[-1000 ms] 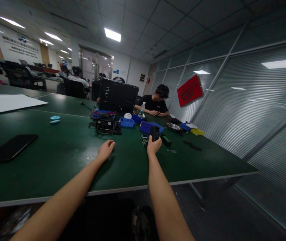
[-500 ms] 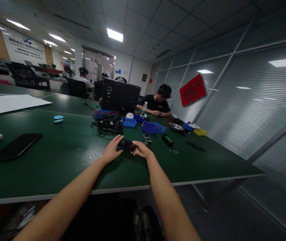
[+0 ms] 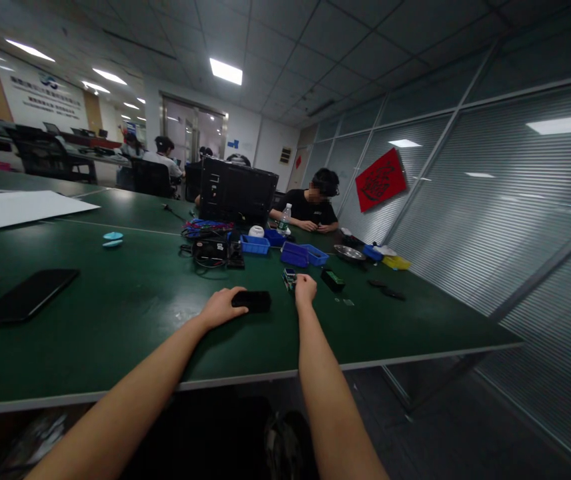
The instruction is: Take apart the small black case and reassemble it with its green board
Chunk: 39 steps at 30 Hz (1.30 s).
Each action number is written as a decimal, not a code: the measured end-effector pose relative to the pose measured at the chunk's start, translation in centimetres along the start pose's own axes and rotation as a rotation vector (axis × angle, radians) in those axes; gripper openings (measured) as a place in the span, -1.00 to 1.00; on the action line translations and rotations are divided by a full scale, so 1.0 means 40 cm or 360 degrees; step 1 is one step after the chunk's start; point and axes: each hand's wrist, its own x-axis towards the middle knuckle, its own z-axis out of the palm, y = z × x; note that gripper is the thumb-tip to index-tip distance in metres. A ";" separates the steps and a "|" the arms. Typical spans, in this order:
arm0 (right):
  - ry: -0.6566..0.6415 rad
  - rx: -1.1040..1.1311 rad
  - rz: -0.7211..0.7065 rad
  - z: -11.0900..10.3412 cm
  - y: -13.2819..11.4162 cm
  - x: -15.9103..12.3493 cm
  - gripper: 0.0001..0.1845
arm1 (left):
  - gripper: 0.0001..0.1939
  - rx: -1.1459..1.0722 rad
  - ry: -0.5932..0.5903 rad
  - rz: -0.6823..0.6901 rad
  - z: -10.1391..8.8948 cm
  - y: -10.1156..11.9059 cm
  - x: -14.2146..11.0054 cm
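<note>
My left hand [image 3: 222, 307] is wrapped around the left end of a black box-like case [image 3: 258, 302] lying on the green table [image 3: 365, 333]. Its thumb lies along the near side. To the right, my right hand [image 3: 305, 290] has its fingers curled in a pinch at the right edge of a small circuit-board stack [image 3: 288, 277] that shows a pale top. The fingertips are partly hidden. Beyond that hand lies a black box with a green top [image 3: 333, 279].
Blue bins [image 3: 254, 245], a black power adapter [image 3: 209, 249] with cables and a monitor [image 3: 238, 190] stand farther back. A person [image 3: 310, 203] sits across the table. Left are a black tablet-like slab [image 3: 25, 295] and a light-blue object [image 3: 113, 240]. A metal dish [image 3: 349, 252] is at the right.
Both hands were on the black case between them half a second ago. My right hand has let go and moved right to the circuit-board stack; my left hand keeps the case on the table.
</note>
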 end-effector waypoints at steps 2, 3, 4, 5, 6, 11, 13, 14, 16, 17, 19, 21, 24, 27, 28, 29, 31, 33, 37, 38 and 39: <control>0.0069 -0.0326 0.0068 -0.012 0.015 0.012 -0.61 | -0.46 0.0004 -0.0016 -0.0016 -0.001 0.000 0.001; 0.0053 -0.0466 0.0079 -0.013 0.021 0.014 -0.58 | -0.45 -0.0002 -0.0018 -0.0022 -0.001 0.000 0.001; 0.0018 -0.0578 0.0061 -0.011 0.027 0.014 -0.55 | -0.45 -0.0011 -0.0019 -0.0025 -0.002 0.000 0.000; -0.0021 -0.0662 0.0020 -0.006 0.031 0.013 -0.52 | -0.45 -0.0020 -0.0018 -0.0024 -0.003 0.001 0.000; -0.0055 -0.0722 -0.0030 0.001 0.035 0.010 -0.51 | -0.45 -0.0031 -0.0014 -0.0024 -0.004 0.002 -0.001; -0.0127 -0.0738 -0.0318 0.037 0.038 -0.004 -0.61 | -0.45 -0.0100 -0.0006 -0.0050 -0.008 0.008 -0.003; -0.0161 -0.0699 -0.0438 0.044 0.034 -0.011 -0.65 | -0.46 -0.0121 -0.0010 -0.0059 -0.007 0.009 -0.002; -0.0187 -0.0671 -0.0481 0.046 0.032 -0.014 -0.63 | -0.46 -0.0124 -0.0011 -0.0061 -0.006 0.009 -0.001; -0.0225 -0.0596 -0.0511 0.045 0.027 -0.018 -0.55 | -0.44 -0.0127 0.0001 -0.0066 -0.002 0.006 0.001; -0.0236 -0.0561 -0.0493 0.044 0.024 -0.019 -0.51 | -0.41 -0.0135 0.0016 -0.0066 0.001 0.004 0.002; -0.0247 -0.0530 -0.0405 0.040 0.021 -0.019 -0.47 | -0.35 -0.0170 0.0055 -0.0056 0.007 -0.002 0.004; -0.0279 -0.0571 -0.0314 0.037 0.020 -0.017 -0.48 | -0.30 -0.0210 0.0096 -0.0046 0.012 -0.008 0.007; -0.0337 -0.0641 -0.0328 0.034 0.020 -0.015 -0.59 | -0.28 -0.0223 0.0131 -0.0046 0.016 -0.016 0.010; -0.0353 -0.0628 -0.0467 0.031 0.017 -0.017 -0.68 | -0.29 -0.0206 0.0132 -0.0055 0.017 -0.020 0.012; -0.0359 -0.0619 -0.0507 0.031 0.015 -0.018 -0.69 | -0.30 -0.0205 0.0126 -0.0064 0.017 -0.020 0.013; -0.0367 -0.0607 -0.0540 0.030 0.014 -0.019 -0.69 | -0.30 -0.0207 0.0121 -0.0074 0.017 -0.020 0.013; -0.0392 -0.0569 -0.0582 0.030 0.012 -0.021 -0.67 | -0.30 -0.0218 0.0116 -0.0091 0.017 -0.019 0.012; -0.0442 -0.0489 -0.0595 0.029 0.014 -0.019 -0.59 | -0.29 -0.0245 0.0119 -0.0090 0.016 -0.017 0.011; -0.0593 -0.0343 -0.0510 0.025 0.027 -0.005 -0.46 | -0.27 -0.0315 0.0127 -0.0106 0.011 -0.014 0.010; -0.0628 -0.0333 -0.0471 0.023 0.030 -0.001 -0.48 | -0.27 -0.0322 0.0127 -0.0115 0.009 -0.014 0.010; -0.0657 -0.0327 -0.0430 0.022 0.033 0.002 -0.52 | -0.27 -0.0323 0.0129 -0.0125 0.008 -0.014 0.011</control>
